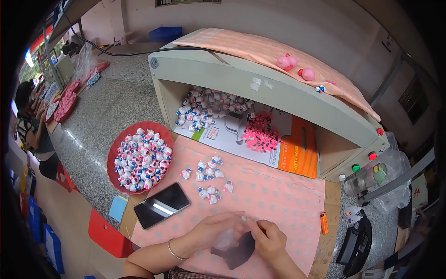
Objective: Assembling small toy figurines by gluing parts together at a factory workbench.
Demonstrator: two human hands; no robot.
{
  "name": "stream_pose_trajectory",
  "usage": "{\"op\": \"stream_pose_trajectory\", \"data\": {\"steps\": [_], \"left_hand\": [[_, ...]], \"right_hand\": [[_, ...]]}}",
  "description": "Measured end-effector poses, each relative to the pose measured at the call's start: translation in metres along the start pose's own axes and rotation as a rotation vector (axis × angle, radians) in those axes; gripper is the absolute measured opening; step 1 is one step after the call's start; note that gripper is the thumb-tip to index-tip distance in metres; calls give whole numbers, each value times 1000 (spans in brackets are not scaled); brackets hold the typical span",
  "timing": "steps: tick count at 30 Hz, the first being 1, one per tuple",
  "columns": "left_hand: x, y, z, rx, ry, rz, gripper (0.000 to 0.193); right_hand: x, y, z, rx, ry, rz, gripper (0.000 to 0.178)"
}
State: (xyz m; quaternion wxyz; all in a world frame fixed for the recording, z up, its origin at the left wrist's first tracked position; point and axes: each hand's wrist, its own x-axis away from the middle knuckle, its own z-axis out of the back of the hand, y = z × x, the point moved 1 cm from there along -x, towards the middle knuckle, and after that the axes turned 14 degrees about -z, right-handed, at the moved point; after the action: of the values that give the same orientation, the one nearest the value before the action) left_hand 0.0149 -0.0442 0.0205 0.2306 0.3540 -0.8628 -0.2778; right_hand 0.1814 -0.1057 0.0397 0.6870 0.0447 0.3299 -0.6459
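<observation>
My left hand, with a bracelet at its wrist, meets my right hand over the front of the pink dotted cloth. The fingertips of both pinch together around something small and pale, too blurred to name. Beneath them lies a dark grey patch, partly covered by the hands. Just beyond, several small white figurines with blue and pink parts lie loose on the cloth. A black phone rests flat to the left of them. A red scalloped bowl heaped with similar figurines stands farther left.
A pale green open-fronted box stands behind, holding more white figurines and a pile of small pink pieces on printed cardboard. An orange lighter and a black pouch lie right. A person is at the far left.
</observation>
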Motion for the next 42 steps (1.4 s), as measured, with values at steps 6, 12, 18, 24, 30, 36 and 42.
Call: {"op": "stream_pose_trajectory", "data": {"steps": [6, 12, 18, 24, 30, 36, 42], "left_hand": [[4, 0, -2, -69, 97, -23, 33], [2, -3, 3, -238, 0, -109, 33], [3, 1, 0, -74, -9, -26, 34], [3, -1, 5, -76, -45, -36, 36], [5, 3, 2, -10, 12, 11, 37], [-2, 3, 0, 66, 1, 49, 37], [-2, -1, 3, 0, 33, -56, 33]], "right_hand": [[-3, 1, -1, 43, -1, -121, 38], [-3, 3, -1, 85, -4, -259, 40], [-5, 5, -2, 80, 17, -215, 39], [-4, 2, -4, 53, 14, -126, 38], [-2, -4, -4, 57, -10, -38, 38], [-1, 4, -10, 28, -23, -32, 37], [-8, 26, 0, 21, -112, -256, 31]]}}
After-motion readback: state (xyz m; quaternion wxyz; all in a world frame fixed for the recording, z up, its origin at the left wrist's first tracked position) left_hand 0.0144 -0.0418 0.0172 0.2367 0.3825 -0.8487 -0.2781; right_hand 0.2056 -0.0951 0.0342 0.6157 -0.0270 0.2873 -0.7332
